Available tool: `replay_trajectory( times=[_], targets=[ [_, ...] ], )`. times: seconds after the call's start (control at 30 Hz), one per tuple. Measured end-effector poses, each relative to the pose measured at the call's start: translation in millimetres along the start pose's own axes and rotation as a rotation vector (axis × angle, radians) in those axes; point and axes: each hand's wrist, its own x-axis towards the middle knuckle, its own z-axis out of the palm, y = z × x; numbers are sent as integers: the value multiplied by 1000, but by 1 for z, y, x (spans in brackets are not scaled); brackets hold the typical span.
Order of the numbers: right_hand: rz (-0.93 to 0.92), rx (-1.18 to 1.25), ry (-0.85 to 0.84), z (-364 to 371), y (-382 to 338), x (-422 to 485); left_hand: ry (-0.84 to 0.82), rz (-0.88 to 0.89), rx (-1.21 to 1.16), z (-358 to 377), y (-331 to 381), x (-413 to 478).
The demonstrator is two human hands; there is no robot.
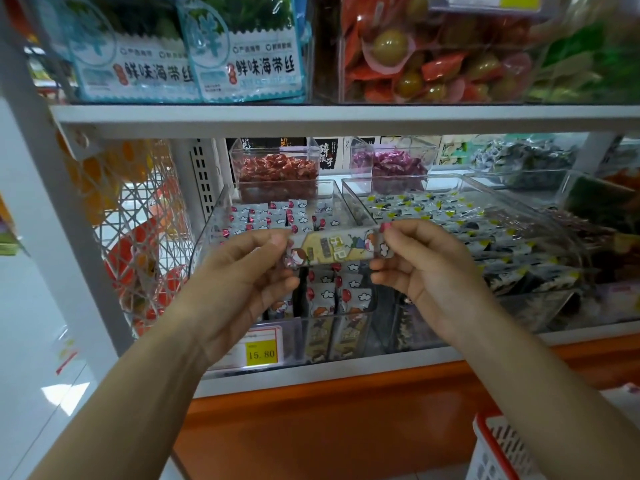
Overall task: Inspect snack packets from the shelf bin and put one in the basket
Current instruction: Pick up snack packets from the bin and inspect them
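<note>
HEAD VIEW: A shopper holds 1 long snack packet (pixel 337 249) level above the clear shelf bin (pixel 294 336). The left hand (pixel 249 275) pinches the wrapper's 9 o'clock end between thumb and curled fingers, and the right hand (pixel 427 268) pinches the 3 o'clock end the same way. The packet is stretched flat between the 2 hands with its printed cartoon face turned up toward the camera. It appears held for reading, which suggests the inspection step is under way. Matching packets stand on end in the bin at 6 o'clock of the held one, with more lying flat toward 12 o'clock. A yellow price tag (pixel 261 354) reading 15.80 sits at the bin's front. The red-and-white basket (pixel 498 446) waits low at 5 o'clock, well apart from both hands. The drop would likely call for 1 hand to carry the packet down and away from the shelf (pixel 346 374).
</note>
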Motion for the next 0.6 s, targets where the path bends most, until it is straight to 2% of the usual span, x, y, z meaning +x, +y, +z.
replay_trajectory(
  times=[0.27, 0.43, 0.6],
  targets=[
    [-112, -278, 9, 0, 6, -1, -45, 77, 54, 1, 2, -1],
    [-148, -327, -41, 2, 6, -2, -35, 96, 255, 1, 2, -3],
    [-214, -355, 21, 1, 5, -3, -58, 148, 529, 3, 5, -11]
  ],
)
